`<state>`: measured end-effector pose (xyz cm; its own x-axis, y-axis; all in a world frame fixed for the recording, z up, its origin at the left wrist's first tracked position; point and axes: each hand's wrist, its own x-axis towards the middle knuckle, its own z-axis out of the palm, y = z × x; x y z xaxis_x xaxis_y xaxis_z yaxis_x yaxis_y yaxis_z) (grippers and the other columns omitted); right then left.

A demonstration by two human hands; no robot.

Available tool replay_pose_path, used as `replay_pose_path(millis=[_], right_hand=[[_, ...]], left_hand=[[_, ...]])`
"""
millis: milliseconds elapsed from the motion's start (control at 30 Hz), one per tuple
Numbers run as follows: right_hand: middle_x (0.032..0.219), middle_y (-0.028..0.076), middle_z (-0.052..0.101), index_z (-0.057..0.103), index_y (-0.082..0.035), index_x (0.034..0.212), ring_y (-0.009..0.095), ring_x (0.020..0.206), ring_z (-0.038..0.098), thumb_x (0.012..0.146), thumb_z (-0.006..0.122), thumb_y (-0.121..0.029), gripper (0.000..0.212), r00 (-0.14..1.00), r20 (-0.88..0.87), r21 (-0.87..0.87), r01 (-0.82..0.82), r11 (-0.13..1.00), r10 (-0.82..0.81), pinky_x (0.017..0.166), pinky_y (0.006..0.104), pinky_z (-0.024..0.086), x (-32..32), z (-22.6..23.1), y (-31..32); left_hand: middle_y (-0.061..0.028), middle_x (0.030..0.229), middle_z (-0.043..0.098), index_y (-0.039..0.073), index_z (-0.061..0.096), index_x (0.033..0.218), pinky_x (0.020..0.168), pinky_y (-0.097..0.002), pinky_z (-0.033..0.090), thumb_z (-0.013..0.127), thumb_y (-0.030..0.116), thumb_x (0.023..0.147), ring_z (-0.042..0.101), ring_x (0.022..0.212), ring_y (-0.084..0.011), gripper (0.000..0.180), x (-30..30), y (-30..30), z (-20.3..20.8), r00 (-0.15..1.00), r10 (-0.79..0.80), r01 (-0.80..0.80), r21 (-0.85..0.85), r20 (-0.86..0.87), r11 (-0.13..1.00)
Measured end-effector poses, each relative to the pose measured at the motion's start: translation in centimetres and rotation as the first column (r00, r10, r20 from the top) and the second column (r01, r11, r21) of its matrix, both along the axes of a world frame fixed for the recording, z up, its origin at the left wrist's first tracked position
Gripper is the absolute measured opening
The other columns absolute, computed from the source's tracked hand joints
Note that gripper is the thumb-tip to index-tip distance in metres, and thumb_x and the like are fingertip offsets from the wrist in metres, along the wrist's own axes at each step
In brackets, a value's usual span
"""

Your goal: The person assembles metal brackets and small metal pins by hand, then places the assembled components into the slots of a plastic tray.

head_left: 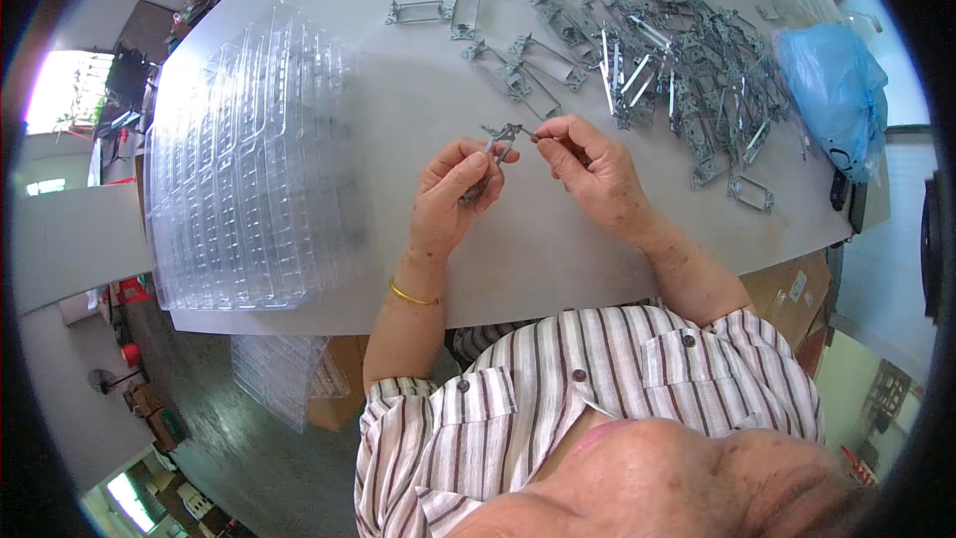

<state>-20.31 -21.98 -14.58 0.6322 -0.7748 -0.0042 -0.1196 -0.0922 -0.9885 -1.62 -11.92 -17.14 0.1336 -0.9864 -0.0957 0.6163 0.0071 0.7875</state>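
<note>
My left hand point(453, 189) is closed around a small grey metal frame point(503, 147), whose bracket-like end sticks up past the fingers. To the right of it, my right hand point(596, 174) is pinched, with a thin dark tip point(528, 134) poking out between thumb and forefinger toward the frame. Most of that thin thing is hidden in the fingers, so its kind does not show. Both hands hover over the near middle of the white table point(398, 269). Beyond them lie several loose rectangular metal frames point(418, 12).
A large heap of metal frames point(697, 70) spreads over the far right. Stacked clear plastic trays point(259, 169) cover the left side. A blue plastic bag point(835, 90) sits at the right edge. Below the table are a cardboard box point(787, 299) and more clear trays point(279, 374).
</note>
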Motion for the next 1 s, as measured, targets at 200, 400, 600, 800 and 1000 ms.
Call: replay_pose_path(millis=[200, 400, 600, 800, 1000], right_hand=[[0.075, -0.001, 0.060, 0.062, -0.003, 0.105, 0.004, 0.064, 0.049, 0.097, 0.062, -0.010, 0.011, 1.000, -0.011, -0.071, 0.007, 0.997, -0.008, 0.057, 0.0226, 0.041, -0.1, 0.2, 0.1], [0.073, 0.004, 0.063, 0.062, -0.002, 0.100, 0.007, 0.063, 0.053, 0.094, 0.064, -0.008, 0.009, 0.999, -0.031, -0.116, 0.014, 0.993, -0.018, 0.056, 0.0261, 0.042, 0.0, 0.4, -0.1], [0.072, 0.004, 0.062, 0.062, -0.001, 0.100, 0.008, 0.062, 0.053, 0.095, 0.063, -0.009, 0.009, 0.998, -0.064, -0.115, 0.012, 0.993, -0.020, 0.055, 0.0259, 0.042, 0.0, 0.5, -0.2], [0.076, 0.001, 0.061, 0.062, -0.002, 0.106, 0.007, 0.060, 0.050, 0.102, 0.055, -0.020, 0.019, 0.994, 0.097, 0.366, -0.076, 0.927, 0.043, 0.053, 0.0223, 0.042, -0.2, 0.3, -0.9], [0.073, 0.001, 0.059, 0.060, -0.003, 0.108, 0.007, 0.055, 0.049, 0.103, 0.053, -0.026, 0.024, 0.975, 0.131, 0.547, -0.223, 0.807, 0.181, 0.049, 0.0223, 0.040, -0.5, 0.5, -1.9]], left_hand=[[-0.0107, 0.099, 0.065, 0.001, 0.063, 0.095, 0.054, -0.0194, 0.035, 0.055, 0.016, 0.100, 0.045, 0.063, -0.0053, 0.018, -0.1, 0.1, 0.0, 0.984, 0.008, -0.002, -0.030, 0.179, 1.000], [-0.0086, 0.097, 0.064, -0.001, 0.064, 0.096, 0.054, -0.0195, 0.034, 0.056, 0.016, 0.100, 0.043, 0.063, -0.0052, 0.019, 0.1, 0.0, 0.1, 0.973, 0.011, -0.002, -0.039, 0.229, 0.999], [-0.0086, 0.098, 0.064, -0.002, 0.065, 0.097, 0.054, -0.0195, 0.034, 0.056, 0.015, 0.099, 0.044, 0.064, -0.0045, 0.019, -0.2, 0.0, 0.6, 0.964, 0.001, 0.000, -0.003, 0.267, 1.000], [-0.0088, 0.103, 0.064, -0.001, 0.067, 0.089, 0.056, -0.0174, 0.035, 0.061, 0.016, 0.096, 0.046, 0.067, -0.0041, 0.018, -0.4, 0.1, 0.8, 0.936, -0.059, 0.049, 0.037, 0.347, 0.998], [-0.0077, 0.104, 0.063, 0.000, 0.066, 0.087, 0.063, -0.0194, 0.038, 0.064, 0.016, 0.094, 0.048, 0.073, -0.0051, 0.018, -0.2, 0.2, 1.1, 0.910, -0.156, 0.144, 0.061, 0.384, 0.988]])
